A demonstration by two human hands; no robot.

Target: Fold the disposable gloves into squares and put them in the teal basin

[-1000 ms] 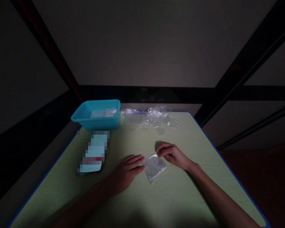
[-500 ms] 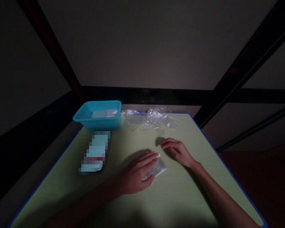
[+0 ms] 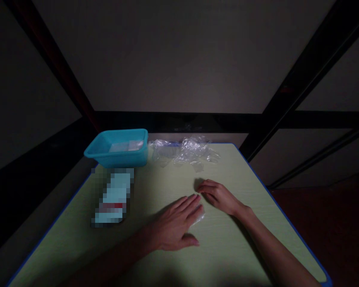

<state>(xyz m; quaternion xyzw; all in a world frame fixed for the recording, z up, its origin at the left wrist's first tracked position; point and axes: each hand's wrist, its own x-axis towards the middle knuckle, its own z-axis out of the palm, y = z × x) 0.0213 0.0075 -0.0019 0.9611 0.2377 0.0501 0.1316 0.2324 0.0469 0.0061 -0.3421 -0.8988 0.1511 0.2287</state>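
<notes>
My left hand lies flat, its fingers stretched and the thumb apart, over a small clear plastic bag on the table. Most of the bag is hidden under the palm and fingers; only its right edge shows. Just beyond the left fingertips is my right hand, its fingers bent and drawn together near the bag's top corner. Whatever its fingertips may hold is too small or hidden to make out.
A blue plastic basket with whitish flat packets inside stands at the back left. Crumpled clear plastic bags lie along the far edge. A phone-like blurred object is at the left of the blue-edged table.
My left hand has spread its fingers and now covers more of the plastic bag. My right hand has come slightly nearer the left fingertips. The view has shifted a little.
</notes>
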